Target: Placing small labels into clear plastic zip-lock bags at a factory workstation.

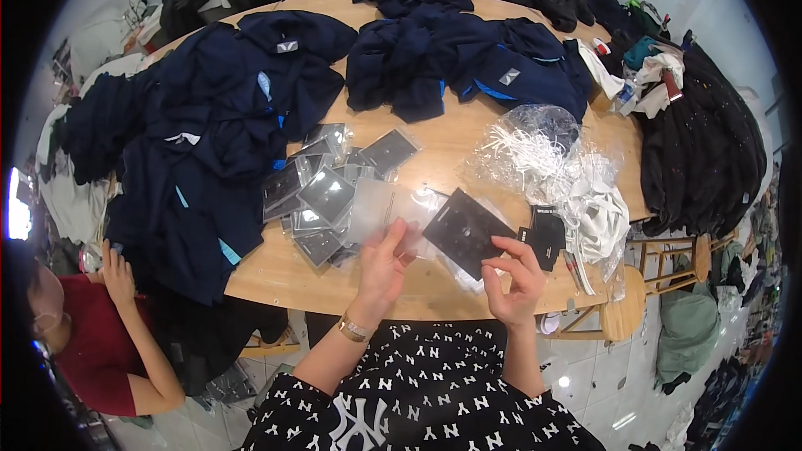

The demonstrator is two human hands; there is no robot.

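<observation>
My left hand pinches a translucent, frosted plastic sleeve between thumb and fingers. In my right hand is a black card, held by its lower right corner and tilted over the table edge. The card and the sleeve are side by side, with a gap between them. Just beyond my left hand lies a loose pile of dark cards in clear sleeves. Small black tags rest beside my right hand, and part of a white item under the black card is hidden.
Navy garments cover the table's left side, with more navy garments at the back. Clear bags of white cords sit to the right. Co-workers are at the far side and left. A wooden stool stands at the right edge.
</observation>
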